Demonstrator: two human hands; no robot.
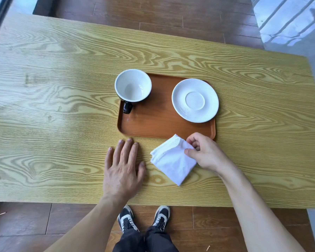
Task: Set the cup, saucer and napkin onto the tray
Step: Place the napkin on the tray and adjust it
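The right hand (205,151) pinches the far corner of the folded white napkin (173,160) between thumb and fingers; the left hand (123,166) lies flat and spread on the desk (62,106), holding nothing. The napkin lies on the desk, its far corner over the tray's near rim. On the brown tray (153,122) stand the cup (133,86) and saucer (195,100). Lift the napkin clear of the rim to keep its folds, then lay it flat in the bare near strip.

We see a long table (62,99) with a pale yellow wood-grain top, running the width of the view, standing on a floor (171,19) of dark reddish-brown planks. Below its near edge are two black-and-white laced shoes (144,218) and dark trouser legs (145,240). At the top right lies a pale, glossy surface (289,24) with striped reflections.
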